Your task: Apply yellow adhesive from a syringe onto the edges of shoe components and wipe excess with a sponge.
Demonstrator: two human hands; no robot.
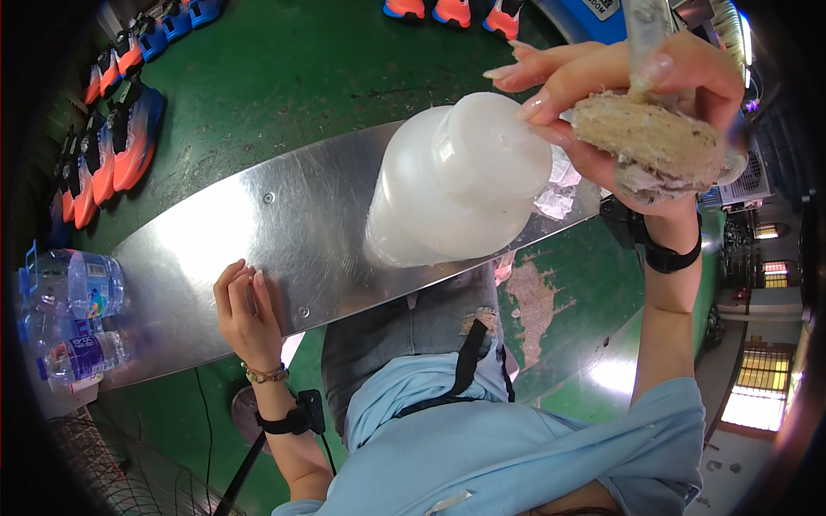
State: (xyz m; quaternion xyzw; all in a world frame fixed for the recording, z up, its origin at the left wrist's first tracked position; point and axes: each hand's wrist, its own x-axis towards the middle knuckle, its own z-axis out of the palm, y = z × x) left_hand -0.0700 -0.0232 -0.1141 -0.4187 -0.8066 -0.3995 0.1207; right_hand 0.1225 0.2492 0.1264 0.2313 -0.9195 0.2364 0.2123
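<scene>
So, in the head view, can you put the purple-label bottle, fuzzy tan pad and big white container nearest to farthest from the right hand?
1. Fuzzy tan pad: held in the right hand.
2. Big white container: just left.
3. Purple-label bottle: metal bench's far left end.

The surface (pixel 301 224) is a long strip of shiny, scuffed metal with small round fasteners (pixel 269 197) set in it. On it a translucent white container (pixel 447 189) stands upright, crumpled clear plastic (pixel 557 191) lying just beside. At the left end are clear bottles (pixel 90 279), one wearing a purple label (pixel 84 355).
</scene>
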